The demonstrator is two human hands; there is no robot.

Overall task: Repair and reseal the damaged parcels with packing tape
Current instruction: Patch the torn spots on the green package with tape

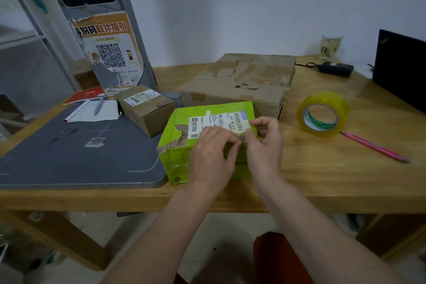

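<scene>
A green parcel (184, 159) with a white label and torn patches sits at the table's front edge. My left hand (212, 157) lies over its top front edge, fingertips pinching at a strip of tape. My right hand (265, 143) pinches the same clear tape piece at the parcel's right corner. A yellow roll of packing tape (322, 114) stands on its side to the right. A large battered brown box (239, 78) lies behind the green parcel. A small brown box (147, 108) with a label stands to the left.
A pink utility knife (378, 148) lies right of the tape roll. A grey mat (76, 152) covers the table's left part, with a notepad and pen (98, 108). A laptop (401, 69), a black adapter (335, 68) and a glass (332, 47) stand at the back right.
</scene>
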